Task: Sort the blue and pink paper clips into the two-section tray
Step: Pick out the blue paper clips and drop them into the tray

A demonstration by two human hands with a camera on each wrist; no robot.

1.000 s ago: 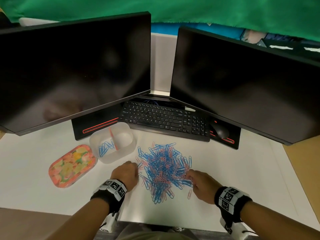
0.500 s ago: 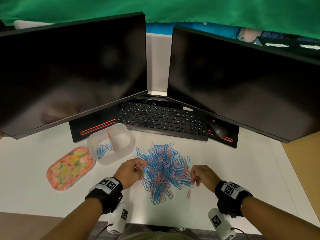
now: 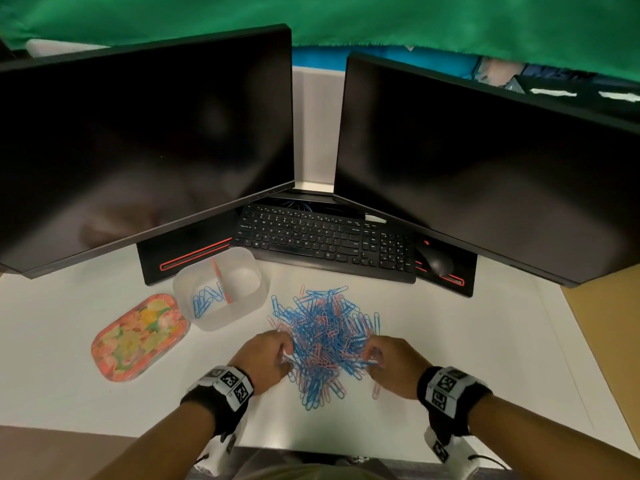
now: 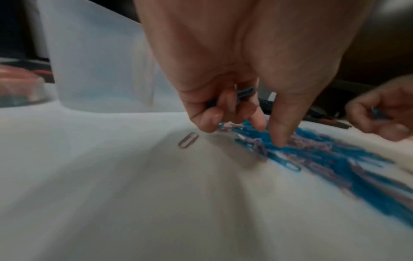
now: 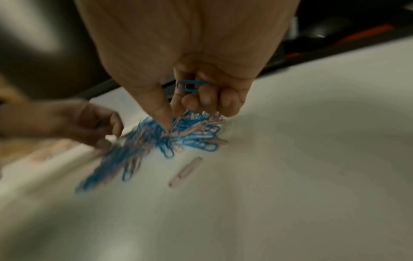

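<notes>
A mixed pile of blue and pink paper clips (image 3: 325,337) lies on the white desk in front of the keyboard. The translucent two-section tray (image 3: 221,289) stands to the pile's left, with several blue clips (image 3: 204,299) in its left section and the right section bare. My left hand (image 3: 270,358) works at the pile's left edge; its curled fingers hold blue clips (image 4: 243,92) while thumb and forefinger dip into the pile (image 4: 312,150). At the pile's right edge my right hand (image 3: 384,362) keeps a blue clip (image 5: 190,86) under curled fingers, thumb tip in the pile (image 5: 178,134).
A floral oval lid (image 3: 138,337) lies left of the tray. A black keyboard (image 3: 325,240), a mouse (image 3: 436,261) and two dark monitors (image 3: 145,143) stand behind. Single pink clips lie loose beside the pile (image 5: 185,172), (image 4: 188,142).
Both hands have closed in on the pile's edges, and their fingers have curled round blue clips. The head camera has tilted slightly.
</notes>
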